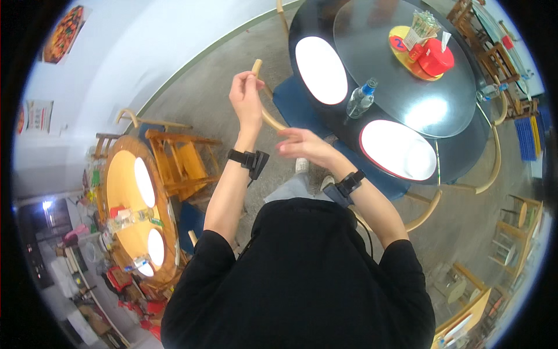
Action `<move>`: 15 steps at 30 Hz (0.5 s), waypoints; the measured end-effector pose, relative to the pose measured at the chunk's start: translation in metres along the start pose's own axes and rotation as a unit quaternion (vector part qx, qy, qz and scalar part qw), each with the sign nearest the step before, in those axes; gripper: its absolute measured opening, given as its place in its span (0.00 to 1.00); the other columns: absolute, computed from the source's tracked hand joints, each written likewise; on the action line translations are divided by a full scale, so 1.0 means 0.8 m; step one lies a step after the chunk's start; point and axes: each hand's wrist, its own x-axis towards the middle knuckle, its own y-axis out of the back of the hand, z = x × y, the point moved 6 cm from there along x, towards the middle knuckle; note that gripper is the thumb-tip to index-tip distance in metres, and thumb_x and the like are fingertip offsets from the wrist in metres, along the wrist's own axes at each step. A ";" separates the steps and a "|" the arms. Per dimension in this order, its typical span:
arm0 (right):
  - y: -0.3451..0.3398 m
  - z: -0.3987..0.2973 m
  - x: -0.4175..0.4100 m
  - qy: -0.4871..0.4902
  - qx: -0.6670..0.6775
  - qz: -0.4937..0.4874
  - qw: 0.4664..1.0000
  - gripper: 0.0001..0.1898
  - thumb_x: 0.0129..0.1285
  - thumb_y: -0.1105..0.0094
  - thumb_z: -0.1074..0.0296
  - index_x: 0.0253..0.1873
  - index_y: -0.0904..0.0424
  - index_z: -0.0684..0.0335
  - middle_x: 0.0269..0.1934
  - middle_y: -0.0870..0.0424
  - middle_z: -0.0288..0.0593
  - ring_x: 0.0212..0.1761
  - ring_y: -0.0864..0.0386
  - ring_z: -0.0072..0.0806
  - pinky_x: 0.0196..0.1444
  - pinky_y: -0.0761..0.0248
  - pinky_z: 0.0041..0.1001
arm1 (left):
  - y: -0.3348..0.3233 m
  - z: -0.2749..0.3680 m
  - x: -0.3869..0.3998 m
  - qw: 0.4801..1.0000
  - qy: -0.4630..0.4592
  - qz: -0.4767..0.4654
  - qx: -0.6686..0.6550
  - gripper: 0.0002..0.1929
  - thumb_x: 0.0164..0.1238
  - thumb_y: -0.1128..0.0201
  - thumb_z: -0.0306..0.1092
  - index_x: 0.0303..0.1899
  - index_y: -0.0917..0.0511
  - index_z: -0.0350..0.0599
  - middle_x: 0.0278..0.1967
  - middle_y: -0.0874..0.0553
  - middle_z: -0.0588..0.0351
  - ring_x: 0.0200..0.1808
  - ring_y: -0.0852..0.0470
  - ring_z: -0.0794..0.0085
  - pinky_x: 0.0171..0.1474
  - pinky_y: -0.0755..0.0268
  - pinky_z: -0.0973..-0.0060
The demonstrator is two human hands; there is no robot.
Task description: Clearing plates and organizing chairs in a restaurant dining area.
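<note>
Before me stands a chair with a curved light-wood top rail (272, 119) and a dark blue seat (301, 104), beside a round black table (317, 17). My left hand (247, 98) is at the far end of the rail, its thumb and fingers closed around the wood. Near the rail's nearer part is my right hand (307, 146), fingers extended and somewhat apart; whether it touches the wood is hard to tell. Both wrists wear black straps with small devices. Two white oval plates (321, 70) and a clear glass bottle (361, 99) with a blue label are on the table.
A glass turntable (370, 43) carries a yellow tray with a red tissue holder (436, 56) and a bundle of toothpicks or sticks (423, 27). More curved-rail chairs surround the table. At left are a wooden chair (185, 159) and a round wooden table (126, 174). A white wall curves behind.
</note>
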 end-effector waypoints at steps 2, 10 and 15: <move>-0.017 -0.002 0.018 0.008 0.022 -0.038 0.999 0.37 0.64 0.31 0.69 0.73 0.40 0.72 0.60 0.22 0.55 0.59 0.20 0.33 0.62 0.25 0.30 | -0.007 -0.024 0.021 0.993 0.062 0.026 -0.102 0.07 0.77 0.47 0.30 0.44 0.21 0.38 0.34 0.15 0.54 0.39 0.17 0.72 0.47 0.25 0.73; -0.018 -0.032 0.088 -0.018 0.009 0.005 1.000 0.22 0.65 0.30 0.68 0.56 0.24 0.78 0.52 0.18 0.49 0.50 0.16 0.28 0.52 0.18 0.26 | -0.047 -0.058 0.088 0.992 -0.075 -0.045 0.093 0.07 0.77 0.45 0.30 0.45 0.21 0.37 0.36 0.15 0.53 0.40 0.16 0.68 0.47 0.24 0.69; -0.005 -0.041 0.118 -0.038 0.032 0.029 0.998 0.26 0.64 0.30 0.68 0.61 0.27 0.79 0.53 0.18 0.52 0.52 0.16 0.31 0.55 0.19 0.27 | -0.071 -0.069 0.109 0.959 -0.208 -0.110 0.160 0.06 0.74 0.45 0.27 0.44 0.21 0.37 0.39 0.16 0.45 0.42 0.17 0.51 0.47 0.26 0.62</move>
